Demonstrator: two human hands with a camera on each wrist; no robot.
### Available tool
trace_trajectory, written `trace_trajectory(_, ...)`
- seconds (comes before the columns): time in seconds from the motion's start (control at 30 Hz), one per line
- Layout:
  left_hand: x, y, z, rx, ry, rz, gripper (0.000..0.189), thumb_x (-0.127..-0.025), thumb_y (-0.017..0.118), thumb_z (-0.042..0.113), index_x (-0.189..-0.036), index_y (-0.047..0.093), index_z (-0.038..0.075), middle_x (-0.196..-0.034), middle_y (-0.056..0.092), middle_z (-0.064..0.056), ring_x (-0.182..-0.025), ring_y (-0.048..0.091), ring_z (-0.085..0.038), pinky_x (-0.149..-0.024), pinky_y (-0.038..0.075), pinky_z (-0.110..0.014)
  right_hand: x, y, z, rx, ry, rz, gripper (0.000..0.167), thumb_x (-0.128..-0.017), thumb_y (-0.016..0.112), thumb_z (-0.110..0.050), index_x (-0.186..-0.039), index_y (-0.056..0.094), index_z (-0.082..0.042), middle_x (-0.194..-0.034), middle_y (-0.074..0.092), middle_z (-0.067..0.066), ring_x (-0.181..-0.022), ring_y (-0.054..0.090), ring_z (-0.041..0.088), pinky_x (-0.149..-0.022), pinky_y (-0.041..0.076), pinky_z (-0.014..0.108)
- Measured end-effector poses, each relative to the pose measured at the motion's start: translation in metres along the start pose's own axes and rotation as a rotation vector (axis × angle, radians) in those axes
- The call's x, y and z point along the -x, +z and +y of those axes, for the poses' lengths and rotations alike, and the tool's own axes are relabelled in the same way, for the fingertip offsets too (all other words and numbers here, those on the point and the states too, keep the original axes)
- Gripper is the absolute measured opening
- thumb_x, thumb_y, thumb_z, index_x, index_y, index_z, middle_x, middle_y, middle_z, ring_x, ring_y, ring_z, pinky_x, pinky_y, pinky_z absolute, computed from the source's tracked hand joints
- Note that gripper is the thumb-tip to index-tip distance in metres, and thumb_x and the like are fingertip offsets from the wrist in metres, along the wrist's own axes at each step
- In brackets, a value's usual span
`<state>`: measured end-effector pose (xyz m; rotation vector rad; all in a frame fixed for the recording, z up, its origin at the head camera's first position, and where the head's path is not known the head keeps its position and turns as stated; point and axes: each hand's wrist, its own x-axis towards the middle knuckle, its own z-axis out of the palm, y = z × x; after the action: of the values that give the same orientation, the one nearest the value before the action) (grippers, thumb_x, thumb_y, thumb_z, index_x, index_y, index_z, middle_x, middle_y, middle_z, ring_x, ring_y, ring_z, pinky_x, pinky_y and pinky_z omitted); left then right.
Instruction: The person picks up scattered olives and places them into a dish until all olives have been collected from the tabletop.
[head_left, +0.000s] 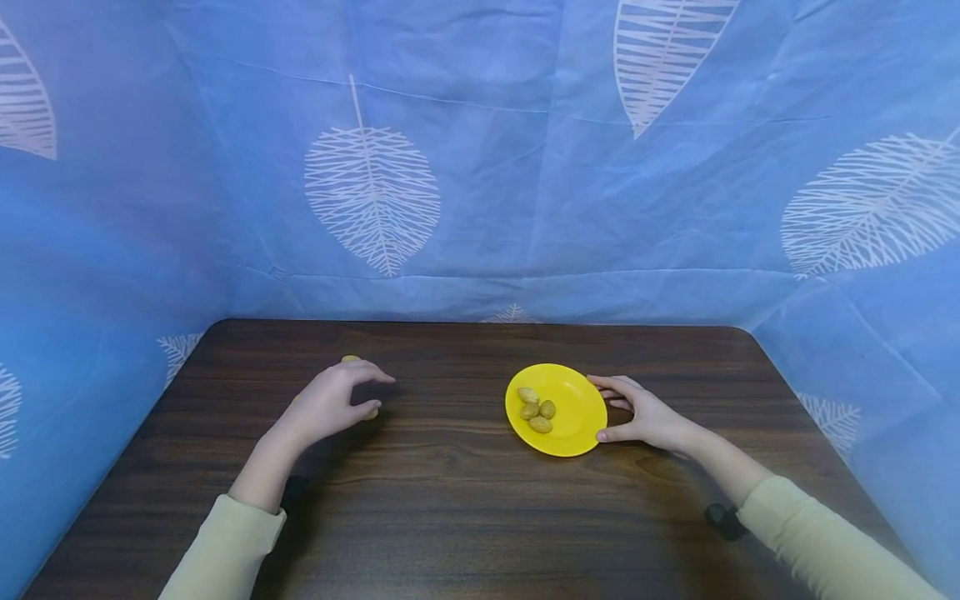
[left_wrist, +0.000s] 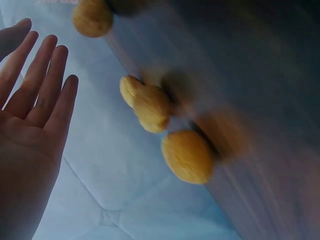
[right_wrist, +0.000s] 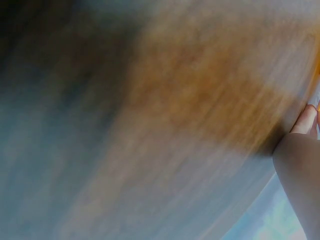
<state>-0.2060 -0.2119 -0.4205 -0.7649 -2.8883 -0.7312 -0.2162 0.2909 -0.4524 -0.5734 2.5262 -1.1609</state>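
On the right of the table is a yellow plate (head_left: pixel 581 408), with several small yellow-brown oval pieces (head_left: pixel 541 425) like little potatoes on its left part. My right hand (head_left: pixel 645 414) grips the plate's right rim between thumb and fingers; the right wrist view catches only part of that hand (right_wrist: pixel 300 160) at its edge. My left hand (head_left: pixel 330 404) hovers over the table's left side, thumb apart from the fingers, holding nothing. Similar potato-like pieces (left_wrist: pixel 187 156) lie on the table beside it in the left wrist view. From the head, the left hand mostly hides them.
The dark wooden table (head_left: pixel 450 517) has rounded far corners. Blue cloth (head_left: pixel 495 192) with white leaf prints hangs behind it and along both sides. A dark object (head_left: pixel 724 521) is at the right wrist, near the sleeve.
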Motion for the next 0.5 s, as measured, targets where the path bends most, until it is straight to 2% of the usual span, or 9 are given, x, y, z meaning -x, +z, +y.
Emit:
trace_trajectory(0.3,0.009,0.001,-0.011,0.004,-0.064,-0.058,0.033,-0.093,0.081,0.006,-0.126,0.077,0.007,-0.129,0.075,-0.013,-0.126,0.069,-0.037,-0.106,0.056,-0.057,-0.001,0.001,0.002,-0.023,0.005,0.002,0.089,-0.089,0.088,-0.018,-0.161,0.039,0.001,-0.154,0.043,0.026,-0.139,0.05,0.046,-0.102,0.047,0.008)
trace_trajectory(0.5,0.011,0.0,-0.014,0.001,-0.077,-0.101,0.032,-0.093,0.08,0.004,-0.125,0.077,0.008,-0.126,0.076,-0.013,-0.119,0.071,-0.035,-0.102,0.058,-0.057,-0.001,0.001,0.002,-0.023,0.003,0.001,0.089,-0.089,0.088,-0.019,-0.161,0.039,0.0,-0.154,0.042,0.026,-0.139,0.05,0.046,-0.102,0.048,0.009)
